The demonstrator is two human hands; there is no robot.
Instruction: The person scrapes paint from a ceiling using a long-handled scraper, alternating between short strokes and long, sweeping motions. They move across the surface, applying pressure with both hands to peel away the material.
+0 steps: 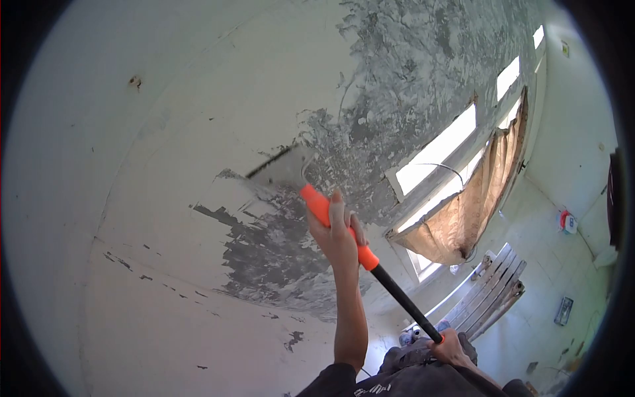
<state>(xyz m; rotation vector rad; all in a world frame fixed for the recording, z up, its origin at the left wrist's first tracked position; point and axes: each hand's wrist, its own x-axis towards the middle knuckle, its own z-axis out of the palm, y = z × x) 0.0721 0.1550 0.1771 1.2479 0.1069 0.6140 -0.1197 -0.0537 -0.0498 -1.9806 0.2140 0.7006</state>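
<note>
My left hand [338,235] is wrapped round the orange upper grip of a long-handled scraper [403,291]. Lower down, my right hand [451,347] closes on the black shaft near its orange-tipped end. The wide scraper blade [281,169], slightly blurred, lies along the white painted surface [218,139] in front of me. Around and to the right of the blade, the white coat is gone in ragged patches, leaving a mottled grey layer [271,255] that runs up to the upper right.
On the right, bright windows [438,151] have a brown curtain [463,218] hanging across them. Below stands a slatted bench [489,291]. A dark rectangular object [563,311] and a red and white item [567,222] lie on the pale floor [539,264].
</note>
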